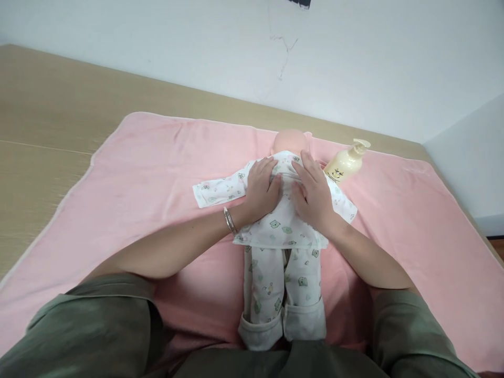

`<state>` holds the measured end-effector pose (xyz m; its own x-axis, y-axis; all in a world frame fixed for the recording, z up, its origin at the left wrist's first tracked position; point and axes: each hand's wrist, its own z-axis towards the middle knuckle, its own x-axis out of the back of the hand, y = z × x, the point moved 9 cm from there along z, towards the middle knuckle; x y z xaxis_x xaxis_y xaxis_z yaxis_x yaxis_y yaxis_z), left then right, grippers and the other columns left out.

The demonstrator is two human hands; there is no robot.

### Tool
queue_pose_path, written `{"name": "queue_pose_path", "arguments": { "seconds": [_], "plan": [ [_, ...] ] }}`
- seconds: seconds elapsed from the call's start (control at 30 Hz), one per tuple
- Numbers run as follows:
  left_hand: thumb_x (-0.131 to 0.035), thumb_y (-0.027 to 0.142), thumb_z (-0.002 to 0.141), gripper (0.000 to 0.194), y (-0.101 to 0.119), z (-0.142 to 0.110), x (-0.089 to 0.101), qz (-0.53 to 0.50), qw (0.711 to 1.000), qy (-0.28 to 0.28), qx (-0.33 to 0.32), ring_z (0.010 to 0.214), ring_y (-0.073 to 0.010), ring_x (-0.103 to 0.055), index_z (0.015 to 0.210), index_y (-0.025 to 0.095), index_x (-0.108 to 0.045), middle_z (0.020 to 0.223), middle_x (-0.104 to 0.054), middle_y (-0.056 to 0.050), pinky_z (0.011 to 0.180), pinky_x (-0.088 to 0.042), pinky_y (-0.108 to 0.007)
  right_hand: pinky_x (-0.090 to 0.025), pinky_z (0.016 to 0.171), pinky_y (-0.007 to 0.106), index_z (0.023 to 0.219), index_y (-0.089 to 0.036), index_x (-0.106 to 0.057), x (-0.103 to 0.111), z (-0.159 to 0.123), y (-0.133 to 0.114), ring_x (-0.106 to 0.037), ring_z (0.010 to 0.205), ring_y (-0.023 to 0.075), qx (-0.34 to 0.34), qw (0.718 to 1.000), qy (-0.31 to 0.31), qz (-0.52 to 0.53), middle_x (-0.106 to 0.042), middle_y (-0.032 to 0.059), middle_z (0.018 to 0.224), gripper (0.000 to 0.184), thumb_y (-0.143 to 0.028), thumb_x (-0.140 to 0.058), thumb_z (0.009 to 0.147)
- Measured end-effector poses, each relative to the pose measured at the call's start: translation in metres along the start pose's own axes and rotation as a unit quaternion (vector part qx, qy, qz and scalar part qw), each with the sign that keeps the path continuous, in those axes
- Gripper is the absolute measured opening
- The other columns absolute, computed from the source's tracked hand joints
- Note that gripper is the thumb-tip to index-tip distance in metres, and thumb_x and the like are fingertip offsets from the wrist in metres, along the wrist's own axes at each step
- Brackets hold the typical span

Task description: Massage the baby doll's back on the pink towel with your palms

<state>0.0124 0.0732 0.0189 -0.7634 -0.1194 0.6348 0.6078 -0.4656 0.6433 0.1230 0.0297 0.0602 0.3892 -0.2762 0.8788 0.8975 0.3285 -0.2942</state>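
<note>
A baby doll (290, 140) lies on the pink blanket, its bald head at the far end. It wears a white long-sleeved top (275, 226) printed with small green animal heads and matching trousers (268, 283) with turned-up cuffs. My left hand (262, 186) rests on the upper part of the top, fingers stretched out flat. Beside it, my right hand (313, 194) lies on the other side of the top with its fingers spread. Both palms press against the cloth, a narrow strip of fabric showing between them. The doll's own hands are hidden.
A cream pump bottle (344, 163) leans or lies beside the doll's right-hand sleeve in view. Under everything spreads the pink blanket (157, 173) on a wooden surface (51, 94). A white wall (177, 47) with cracks rises behind.
</note>
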Motion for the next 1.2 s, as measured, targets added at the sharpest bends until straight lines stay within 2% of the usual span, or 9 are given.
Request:
{"name": "queue_pose_path", "arguments": {
  "seconds": [0.07, 0.17, 0.27, 0.37, 0.4, 0.57, 0.73, 0.93, 1.2],
  "plan": [
    [-0.03, 0.036, 0.098, 0.045, 0.0, 0.0, 0.0, 0.003, 1.0, 0.001, 0.001, 0.138, -0.0235, -0.046, 0.13, 0.015, -0.053, 0.142, -0.056, -0.012, 0.122, -0.031, -0.047, -0.023, 0.123, 0.057, 0.141, -0.019, -0.05, -0.003, 0.0, -0.001, -0.022, 0.154, 0.0245, -0.005, 1.0, -0.011, -0.01, -0.037, 0.0098, 0.16, 0.048, -0.026, -0.032, 0.096],
    [-0.031, 0.036, 0.098, 0.045, 0.0, 0.001, 0.0, 0.005, 1.0, 0.003, -0.002, 0.136, -0.0236, -0.048, 0.129, 0.015, -0.054, 0.141, -0.057, -0.012, 0.121, -0.032, -0.046, -0.024, 0.122, 0.057, 0.138, -0.014, -0.053, -0.011, 0.0, 0.0, -0.03, 0.151, 0.0277, -0.006, 0.999, -0.044, 0.007, -0.043, 0.0146, 0.156, 0.047, -0.028, -0.032, 0.097],
    [-0.033, 0.035, 0.097, 0.044, -0.001, 0.001, 0.0, -0.002, 1.0, 0.007, -0.005, 0.136, -0.0246, -0.048, 0.129, 0.014, -0.055, 0.141, -0.058, -0.012, 0.12, -0.033, -0.046, -0.026, 0.121, 0.06, 0.138, -0.019, -0.05, 0.0, 0.001, 0.001, -0.032, 0.149, 0.0278, 0.017, 0.999, 0.015, 0.041, -0.043, 0.0127, 0.156, 0.045, -0.029, -0.035, 0.097],
    [-0.035, 0.033, 0.095, 0.043, -0.003, 0.001, -0.001, -0.01, 1.0, 0.011, -0.002, 0.136, -0.0258, -0.048, 0.128, 0.015, -0.056, 0.141, -0.058, -0.011, 0.12, -0.034, -0.047, -0.025, 0.12, 0.062, 0.142, -0.026, -0.045, 0.012, 0.0, 0.004, -0.025, 0.152, 0.0264, 0.037, 0.994, 0.087, 0.055, -0.038, 0.0076, 0.159, 0.047, -0.027, -0.038, 0.095],
    [-0.035, 0.034, 0.095, 0.043, -0.003, 0.001, -0.001, -0.012, 1.0, 0.012, -0.003, 0.136, -0.026, -0.048, 0.128, 0.015, -0.056, 0.141, -0.058, -0.011, 0.12, -0.034, -0.048, -0.024, 0.12, 0.062, 0.141, -0.025, -0.045, 0.01, 0.0, 0.006, -0.024, 0.153, 0.0266, 0.035, 0.994, 0.085, 0.053, -0.038, 0.0077, 0.159, 0.047, -0.026, -0.039, 0.095],
    [-0.035, 0.036, 0.095, 0.045, -0.002, 0.002, 0.0, -0.012, 1.0, 0.015, -0.007, 0.133, -0.0264, -0.05, 0.127, 0.013, -0.057, 0.138, -0.06, -0.013, 0.119, -0.036, -0.046, -0.024, 0.121, 0.062, 0.134, -0.019, -0.054, -0.013, 0.006, 0.01, -0.032, 0.149, 0.0293, 0.001, 0.999, -0.014, 0.043, -0.047, 0.0133, 0.153, 0.042, -0.028, -0.038, 0.096],
    [-0.036, 0.035, 0.095, 0.043, -0.002, 0.002, 0.001, -0.017, 1.0, 0.019, -0.013, 0.133, -0.0265, -0.05, 0.125, 0.014, -0.058, 0.138, -0.06, -0.012, 0.117, -0.037, -0.048, -0.023, 0.122, 0.06, 0.139, -0.021, -0.05, 0.006, 0.006, 0.008, -0.025, 0.153, 0.0261, 0.012, 0.998, 0.055, 0.038, -0.038, 0.0106, 0.159, 0.045, -0.026, -0.038, 0.096],
    [-0.037, 0.03, 0.091, 0.041, -0.007, 0.008, -0.002, -0.044, 0.999, 0.018, -0.007, 0.129, -0.0249, -0.054, 0.121, 0.015, -0.061, 0.134, -0.064, -0.01, 0.116, -0.039, -0.046, -0.026, 0.123, 0.055, 0.136, -0.013, -0.056, -0.022, 0.011, 0.017, -0.035, 0.148, 0.0267, -0.009, 0.999, -0.027, 0.043, -0.046, 0.0148, 0.153, 0.046, -0.02, -0.031, 0.097],
    [-0.041, 0.026, 0.09, 0.04, -0.017, 0.013, 0.002, -0.131, 0.99, 0.026, 0.054, 0.123, -0.0225, -0.059, 0.117, 0.016, -0.068, 0.129, -0.068, -0.007, 0.115, -0.043, -0.044, -0.03, 0.122, 0.051, 0.133, -0.016, -0.06, -0.019, 0.012, 0.024, -0.042, 0.145, 0.0235, -0.011, 0.997, 0.02, 0.072, -0.054, 0.0109, 0.148, 0.047, -0.02, -0.029, 0.098]
  ]
}}
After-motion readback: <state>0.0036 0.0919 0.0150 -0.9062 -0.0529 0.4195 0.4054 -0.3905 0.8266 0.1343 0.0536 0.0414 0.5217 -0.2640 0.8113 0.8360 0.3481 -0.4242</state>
